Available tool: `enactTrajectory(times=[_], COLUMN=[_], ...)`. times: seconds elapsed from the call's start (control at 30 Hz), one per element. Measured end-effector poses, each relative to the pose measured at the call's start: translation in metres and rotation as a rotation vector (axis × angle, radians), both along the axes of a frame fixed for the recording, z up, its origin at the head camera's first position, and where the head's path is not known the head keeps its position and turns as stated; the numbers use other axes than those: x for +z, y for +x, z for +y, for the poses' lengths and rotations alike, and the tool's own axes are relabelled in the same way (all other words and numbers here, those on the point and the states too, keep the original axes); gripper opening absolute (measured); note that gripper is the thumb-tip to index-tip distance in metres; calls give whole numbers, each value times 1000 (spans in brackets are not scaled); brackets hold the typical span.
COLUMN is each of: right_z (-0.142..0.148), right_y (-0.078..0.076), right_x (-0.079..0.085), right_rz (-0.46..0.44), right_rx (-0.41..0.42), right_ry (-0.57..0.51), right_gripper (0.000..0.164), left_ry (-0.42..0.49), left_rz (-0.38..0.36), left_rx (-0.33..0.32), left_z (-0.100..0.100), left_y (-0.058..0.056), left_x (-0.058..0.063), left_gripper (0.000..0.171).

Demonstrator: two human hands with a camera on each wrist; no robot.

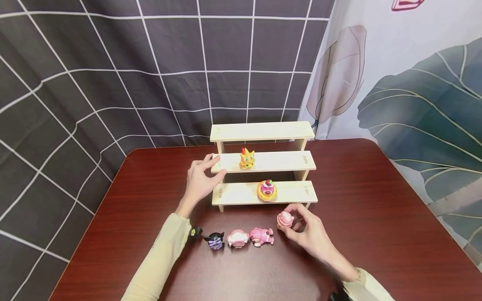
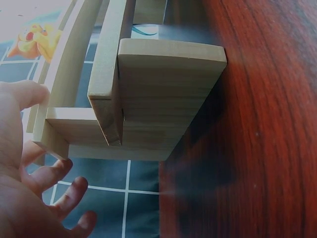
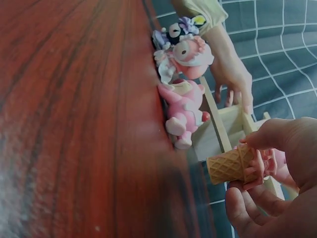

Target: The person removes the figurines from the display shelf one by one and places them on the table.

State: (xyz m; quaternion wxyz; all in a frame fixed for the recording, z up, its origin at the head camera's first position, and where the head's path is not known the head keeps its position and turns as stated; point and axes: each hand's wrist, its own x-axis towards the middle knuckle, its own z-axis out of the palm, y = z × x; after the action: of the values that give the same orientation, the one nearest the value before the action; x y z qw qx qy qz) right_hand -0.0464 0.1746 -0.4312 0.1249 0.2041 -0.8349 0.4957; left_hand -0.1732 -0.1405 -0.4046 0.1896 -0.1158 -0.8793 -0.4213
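My left hand [image 1: 201, 179] grips the left end of the middle board of a three-tier wooden shelf [image 1: 280, 161]; in the left wrist view the thumb and fingertips lie around the board's end [image 2: 52, 139]. My right hand [image 1: 312, 234] pinches a pink ice-cream cone figurine [image 1: 285, 219] just in front of the shelf's right side. Its tan waffle cone [image 3: 228, 167] shows in the right wrist view. A yellow figurine [image 1: 247, 159] stands on the middle board, left of centre. On the lowest board sits a pink figurine in an orange ring [image 1: 267, 190].
Before the shelf, a row holds a black-and-purple figurine [image 1: 215, 241], a pink-and-white one [image 1: 238, 238] and a pink bear [image 1: 261, 236]. They stand on a dark red wooden table [image 1: 132, 200]. A dark grid-patterned curtain [image 1: 180, 50] hangs behind.
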Motion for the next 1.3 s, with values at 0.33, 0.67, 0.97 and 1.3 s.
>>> enactTrajectory(times=[0.33,0.67,0.97,1.3], right_z=[0,-1,-1,0], right_y=[4,10,9,8], right_x=[-8,-14,-18,-17], right_rz=[-10,-12,9,9], right_rx=[15,40,48,58], right_ry=[6,31,46,46], right_gripper=[47,47,48,46], left_ry=[-5,-1,-1,0], left_rz=[-3,11,18,15], left_rx=[-3,-3,0,3], left_z=[0,0,0,-1], left_y=[-1,-1,-2,-2], left_x=[-1,-1,-2,-2], left_gripper=[49,49,48,48])
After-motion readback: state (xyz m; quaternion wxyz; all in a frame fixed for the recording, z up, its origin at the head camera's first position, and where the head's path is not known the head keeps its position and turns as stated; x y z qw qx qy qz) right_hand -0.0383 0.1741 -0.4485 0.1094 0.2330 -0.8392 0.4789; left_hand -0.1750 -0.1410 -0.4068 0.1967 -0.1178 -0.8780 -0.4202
